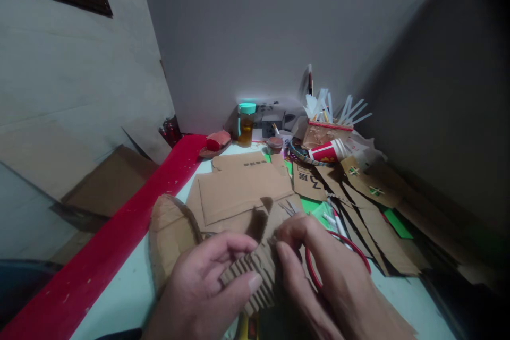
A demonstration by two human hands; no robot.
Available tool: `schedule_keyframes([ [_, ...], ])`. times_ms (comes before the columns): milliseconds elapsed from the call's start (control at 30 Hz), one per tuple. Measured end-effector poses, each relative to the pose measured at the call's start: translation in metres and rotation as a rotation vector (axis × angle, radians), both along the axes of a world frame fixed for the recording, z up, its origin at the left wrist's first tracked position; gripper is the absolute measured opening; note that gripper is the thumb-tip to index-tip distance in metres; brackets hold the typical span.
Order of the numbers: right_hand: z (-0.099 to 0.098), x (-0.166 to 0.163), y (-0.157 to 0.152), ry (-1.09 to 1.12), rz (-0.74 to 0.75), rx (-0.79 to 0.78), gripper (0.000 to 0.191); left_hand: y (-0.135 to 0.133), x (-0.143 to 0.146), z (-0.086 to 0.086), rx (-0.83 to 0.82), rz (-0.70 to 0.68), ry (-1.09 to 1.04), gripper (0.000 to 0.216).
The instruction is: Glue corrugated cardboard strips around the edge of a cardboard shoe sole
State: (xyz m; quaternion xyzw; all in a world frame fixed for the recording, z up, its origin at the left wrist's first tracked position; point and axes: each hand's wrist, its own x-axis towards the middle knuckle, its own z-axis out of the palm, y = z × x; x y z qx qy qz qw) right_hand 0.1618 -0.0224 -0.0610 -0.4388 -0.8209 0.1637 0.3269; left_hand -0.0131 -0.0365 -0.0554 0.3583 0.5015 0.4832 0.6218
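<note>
Messy pale craft table [119, 303] pushed into a grey corner, cardboard scraps everywhere. Near centre, both hands are close together on a corrugated cardboard piece [255, 271]: the left hand [199, 281] pinches its left side between thumb and fingers, and the right hand [322, 271] grips the right end with its fingers curled over. A red ring [346, 241] lies partly under the right hand. Flat cardboard sheets [239, 186] sit just beyond, a long red strip [119, 239] runs along the left edge, and a teal-lidded jar [246, 125] stands at the far wall.
</note>
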Motion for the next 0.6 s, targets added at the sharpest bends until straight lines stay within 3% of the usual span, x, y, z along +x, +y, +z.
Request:
schedule_keyframes([
  [267,0.007,-0.001,-0.001,0.023,0.026,-0.053,0.01,0.001,-0.002,-0.004,-0.017,-0.059,-0.059,0.012],
  [433,0.005,0.001,0.002,-0.055,0.04,0.033,0.013,0.002,-0.006,-0.009,-0.017,-0.073,-0.049,0.011],
  [600,0.001,0.0,0.004,-0.107,0.029,0.081,0.008,0.002,-0.009,-0.013,0.021,-0.138,-0.184,0.013],
])
